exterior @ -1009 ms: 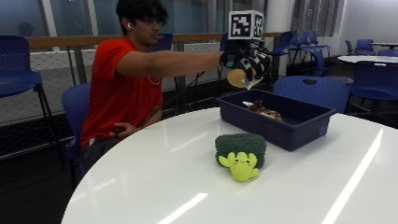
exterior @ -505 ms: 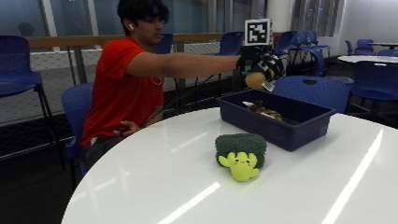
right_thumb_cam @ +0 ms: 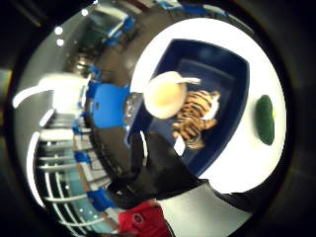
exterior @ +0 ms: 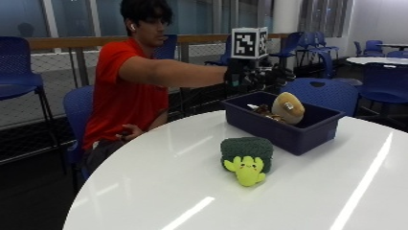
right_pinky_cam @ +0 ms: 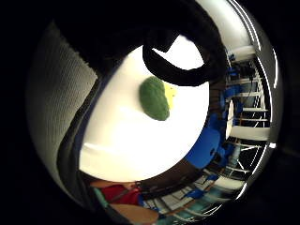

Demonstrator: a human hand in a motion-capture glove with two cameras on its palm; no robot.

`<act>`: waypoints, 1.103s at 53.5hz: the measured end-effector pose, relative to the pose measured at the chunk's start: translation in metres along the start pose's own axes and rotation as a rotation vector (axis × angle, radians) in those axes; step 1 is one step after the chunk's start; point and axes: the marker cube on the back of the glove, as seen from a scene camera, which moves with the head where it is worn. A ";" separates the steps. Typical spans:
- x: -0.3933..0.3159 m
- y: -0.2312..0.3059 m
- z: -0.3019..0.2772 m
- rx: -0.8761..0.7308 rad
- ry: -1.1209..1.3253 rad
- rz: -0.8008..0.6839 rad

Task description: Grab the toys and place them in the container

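My gloved right hand (exterior: 256, 75) hovers above the dark blue container (exterior: 290, 133), fingers spread and holding nothing. Just below it a round tan plush toy (exterior: 288, 108) is in the container's mouth, apart from the hand; in the thumb side palm view the tan toy (right_thumb_cam: 165, 94) sits over the container (right_thumb_cam: 232, 64). A striped tiger toy (right_thumb_cam: 195, 121) lies inside, partly visible in the outside view (exterior: 261, 110). A green broccoli plush with a yellow face (exterior: 246, 159) stands on the white table in front of the container, also seen as the broccoli (right_pinky_cam: 154, 97) (right_thumb_cam: 265, 119) in both palm views.
The round white table (exterior: 191, 196) has the container near its far edge. A blue chair (exterior: 322, 93) stands behind the container, more chairs and tables beyond. The person's bare left hand (exterior: 130, 132) rests at their lap.
The hand carried the tan toy rightward over the container and let go of it. The toy now sits lower, in the container's mouth. The broccoli has not moved.
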 end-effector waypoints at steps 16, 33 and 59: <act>0.110 0.010 0.053 -0.089 -0.039 0.182; 0.168 0.005 0.090 -0.126 -0.053 0.275; 0.183 -0.020 0.136 -0.164 -0.010 0.314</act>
